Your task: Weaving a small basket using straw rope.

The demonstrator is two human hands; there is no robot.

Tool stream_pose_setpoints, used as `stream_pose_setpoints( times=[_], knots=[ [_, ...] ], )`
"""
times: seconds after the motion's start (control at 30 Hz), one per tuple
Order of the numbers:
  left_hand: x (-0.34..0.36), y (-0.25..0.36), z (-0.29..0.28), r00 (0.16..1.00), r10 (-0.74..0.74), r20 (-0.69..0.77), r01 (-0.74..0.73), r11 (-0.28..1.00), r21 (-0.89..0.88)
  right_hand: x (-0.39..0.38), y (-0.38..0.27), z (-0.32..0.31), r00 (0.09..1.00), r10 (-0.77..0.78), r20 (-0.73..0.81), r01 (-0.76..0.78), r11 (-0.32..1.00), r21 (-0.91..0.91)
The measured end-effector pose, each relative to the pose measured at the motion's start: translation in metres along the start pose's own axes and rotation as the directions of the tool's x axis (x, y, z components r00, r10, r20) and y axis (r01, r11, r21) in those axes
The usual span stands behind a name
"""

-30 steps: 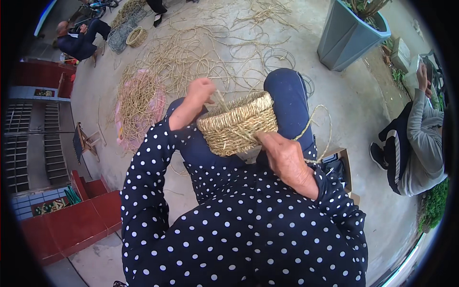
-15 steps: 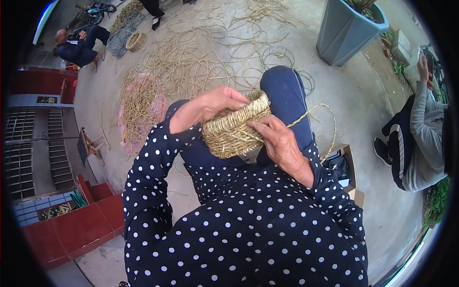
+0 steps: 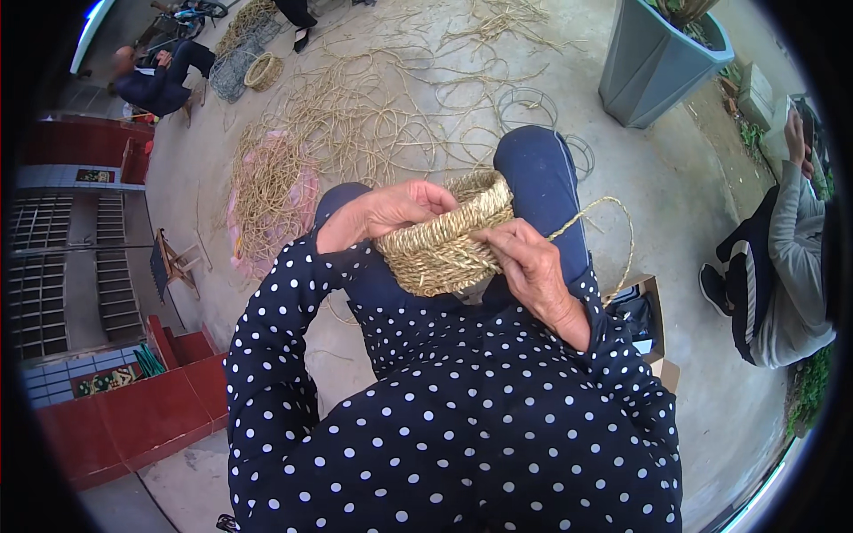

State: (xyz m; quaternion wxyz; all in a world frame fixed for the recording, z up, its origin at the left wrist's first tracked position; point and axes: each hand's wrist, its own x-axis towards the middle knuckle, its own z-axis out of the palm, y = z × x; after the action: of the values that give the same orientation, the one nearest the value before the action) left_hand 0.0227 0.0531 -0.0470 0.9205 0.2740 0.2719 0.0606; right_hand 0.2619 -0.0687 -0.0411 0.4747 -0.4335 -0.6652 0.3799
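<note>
A small round basket [image 3: 444,258] of woven straw rope rests tilted on my lap between my knees. My left hand [image 3: 395,213] grips its rim from the far left, with the fingertips reaching over the edge and partly hidden inside. Against the near right wall, just under the rim, my right hand [image 3: 531,271] is closed in a pinch on the straw rope at the basket's side. A loose length of this straw rope [image 3: 627,233] runs out behind the right hand, loops to the right and drops beside my leg.
Long straw ropes [image 3: 373,111] cover the ground ahead, with a heap [image 3: 271,191] on pink cloth. An open cardboard box [image 3: 656,311] stands by my right leg. A grey planter [image 3: 662,67] is at far right. People sit at both sides; another basket [image 3: 263,71] lies at far left.
The view has shifted slightly. My right fingers have moved a little along the basket wall below the rim. The left hand still grips the rim.
</note>
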Motion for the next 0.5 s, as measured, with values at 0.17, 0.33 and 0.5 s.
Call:
stream_pose_setpoints(
  times=[0.17,0.33,0.5],
  knots=[
    [0.024,0.012,0.034,0.982,-0.142,-0.121,0.148,0.988,0.040,0.008,-0.004,-0.003,0.998,0.024,-0.063,-0.027,0.999,-0.044],
    [0.013,0.011,0.032,0.989,-0.091,-0.115,0.112,0.974,0.195,0.008,-0.007,-0.002,0.998,-0.013,-0.059,0.010,0.999,-0.049],
    [0.007,0.009,0.027,0.988,-0.073,-0.139,0.111,0.951,0.290,0.010,-0.006,-0.001,0.996,-0.088,-0.017,0.085,0.988,-0.125]
  ],
)
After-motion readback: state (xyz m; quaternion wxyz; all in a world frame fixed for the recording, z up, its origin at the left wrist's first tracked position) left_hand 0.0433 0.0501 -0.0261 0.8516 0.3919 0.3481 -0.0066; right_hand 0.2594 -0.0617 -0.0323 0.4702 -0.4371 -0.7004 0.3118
